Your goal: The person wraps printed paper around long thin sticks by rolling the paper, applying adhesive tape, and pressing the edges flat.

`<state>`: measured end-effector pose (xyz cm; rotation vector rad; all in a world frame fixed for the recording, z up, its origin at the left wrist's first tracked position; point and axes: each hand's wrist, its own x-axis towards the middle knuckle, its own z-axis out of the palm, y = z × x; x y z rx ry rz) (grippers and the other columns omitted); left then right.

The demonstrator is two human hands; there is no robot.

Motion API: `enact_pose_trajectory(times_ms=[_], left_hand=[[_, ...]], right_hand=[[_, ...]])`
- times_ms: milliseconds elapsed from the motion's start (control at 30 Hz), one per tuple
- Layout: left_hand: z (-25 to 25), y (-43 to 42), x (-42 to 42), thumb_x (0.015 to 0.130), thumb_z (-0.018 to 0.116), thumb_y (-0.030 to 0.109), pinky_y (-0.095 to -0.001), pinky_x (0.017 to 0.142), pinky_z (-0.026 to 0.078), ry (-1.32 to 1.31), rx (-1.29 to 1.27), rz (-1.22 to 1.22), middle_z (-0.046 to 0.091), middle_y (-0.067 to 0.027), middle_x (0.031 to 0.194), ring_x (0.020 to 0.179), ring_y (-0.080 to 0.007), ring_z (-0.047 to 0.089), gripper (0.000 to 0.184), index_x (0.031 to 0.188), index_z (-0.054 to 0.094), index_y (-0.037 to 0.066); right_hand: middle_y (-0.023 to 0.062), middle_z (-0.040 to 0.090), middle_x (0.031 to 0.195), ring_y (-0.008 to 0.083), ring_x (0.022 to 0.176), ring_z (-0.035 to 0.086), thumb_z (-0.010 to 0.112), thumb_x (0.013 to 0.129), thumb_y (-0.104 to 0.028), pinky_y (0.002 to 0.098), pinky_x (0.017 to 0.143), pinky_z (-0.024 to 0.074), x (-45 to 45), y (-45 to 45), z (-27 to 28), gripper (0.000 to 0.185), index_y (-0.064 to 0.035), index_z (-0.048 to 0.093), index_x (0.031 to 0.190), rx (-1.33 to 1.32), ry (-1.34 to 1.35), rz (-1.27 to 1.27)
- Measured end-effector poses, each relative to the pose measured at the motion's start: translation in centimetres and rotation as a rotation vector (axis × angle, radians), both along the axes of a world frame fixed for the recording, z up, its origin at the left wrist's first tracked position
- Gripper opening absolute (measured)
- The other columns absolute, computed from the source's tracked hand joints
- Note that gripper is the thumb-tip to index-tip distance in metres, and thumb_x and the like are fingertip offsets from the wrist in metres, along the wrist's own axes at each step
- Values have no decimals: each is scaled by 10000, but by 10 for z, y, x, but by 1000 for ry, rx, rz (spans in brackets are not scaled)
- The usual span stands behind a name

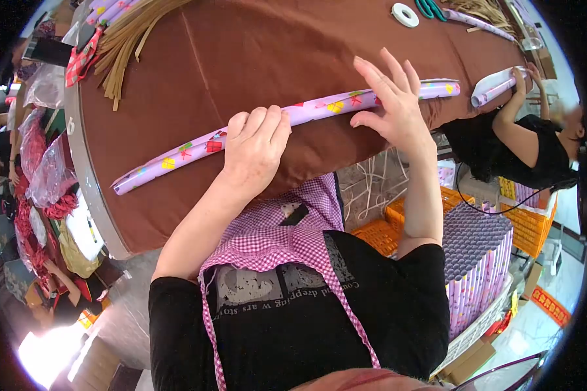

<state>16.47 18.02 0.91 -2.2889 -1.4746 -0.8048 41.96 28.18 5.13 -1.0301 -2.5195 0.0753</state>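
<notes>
A long roll of lilac gift-wrap paper [317, 111] printed with red, yellow and green presents lies slantwise across the brown-covered table [267, 49]. My left hand [253, 144] is closed over the roll left of its middle, fingers curled across the top. Farther right, my right hand [394, 98] is raised at the roll, fingers spread and thumb apart, holding nothing. It covers a stretch of the paper; whether it touches the roll I cannot tell. A loose paper edge shows along the roll's right part.
Brown paper strips [127, 49] lie at the far left, near more lilac rolls. A white tape ring [405, 15] and green-handled scissors [430, 8] sit at the back. On the right, a co-worker [535, 140] handles another roll [496, 91]. A crate of upright rolls [479, 260] stands below.
</notes>
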Motion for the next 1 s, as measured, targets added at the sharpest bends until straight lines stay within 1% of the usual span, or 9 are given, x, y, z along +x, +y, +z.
enact_pose_trajectory(times_ms=[133, 233, 367, 467, 533, 567, 633, 733, 1000], left_hand=[[-1, -1, -1, 759, 651, 118, -345, 826, 419, 33, -12, -9, 640, -74, 1017, 935, -187, 587, 258, 999, 672, 23], [-1, -2, -1, 755, 643, 115, -342, 828, 420, 48, -2, -7, 637, -76, 1016, 936, -187, 586, 264, 1001, 670, 22], [0, -2, 0, 759, 645, 117, -339, 826, 420, 59, 3, -8, 640, -78, 1018, 934, -188, 586, 263, 1002, 670, 20], [-1, -3, -1, 762, 646, 119, -339, 823, 421, 50, 1, -22, 646, -80, 1024, 932, -189, 588, 261, 1002, 671, 21], [-1, -3, 0, 761, 648, 119, -339, 822, 421, 50, 1, -23, 648, -82, 1026, 930, -190, 589, 262, 1003, 671, 21], [-1, -3, 0, 761, 650, 119, -340, 821, 421, 50, 2, -22, 650, -85, 1029, 928, -191, 590, 264, 1005, 671, 21], [-1, -3, 0, 760, 652, 118, -340, 820, 421, 43, -1, -19, 650, -86, 1025, 926, -192, 590, 262, 1003, 673, 20], [-1, -3, -1, 757, 657, 117, -342, 817, 421, 34, -6, -18, 652, -87, 1018, 926, -193, 591, 260, 997, 676, 18], [-4, -3, -2, 750, 667, 119, -346, 801, 423, 23, -12, -11, 654, -81, 1003, 911, -196, 600, 263, 995, 682, 24]], right_hand=[[21, 504, 1488, 336, 1485, 258, 830, 628, -374, 551, 1205, 129, -11, 10, 3, 947, -180, 458, 1477, -94, -94, 106], [17, 473, 1513, 329, 1494, 234, 832, 630, -351, 566, 1209, 107, -14, 15, 1, 967, -208, 429, 1497, -114, -151, 140], [23, 535, 1458, 324, 1498, 226, 834, 638, -319, 573, 1208, 99, -11, 17, -3, 966, -231, 417, 1505, -147, -147, 150], [15, 613, 1369, 309, 1496, 240, 826, 668, -289, 577, 1207, 92, -10, 15, -2, 907, -237, 445, 1489, -196, -166, 158], [-5, 662, 1293, 289, 1489, 266, 808, 713, -270, 578, 1208, 82, -11, 13, -1, 797, -233, 501, 1448, -222, -192, 160], [-5, 662, 1293, 289, 1489, 266, 808, 713, -270, 578, 1208, 82, -11, 11, -2, 797, -233, 501, 1448, -224, -192, 161], [-20, 655, 1305, 272, 1478, 296, 778, 756, -257, 577, 1204, 89, -12, 6, -7, 649, -221, 582, 1374, -149, -148, 152], [-29, 657, 1301, 262, 1456, 343, 761, 770, -245, 570, 1196, 110, -12, -3, -17, 543, -218, 643, 1300, -32, -119, 104], [-47, 662, 1288, 230, 1389, 449, 760, 760, -220, 561, 1176, 143, -17, -19, -39, 472, -205, 686, 1226, 201, -69, 17]])
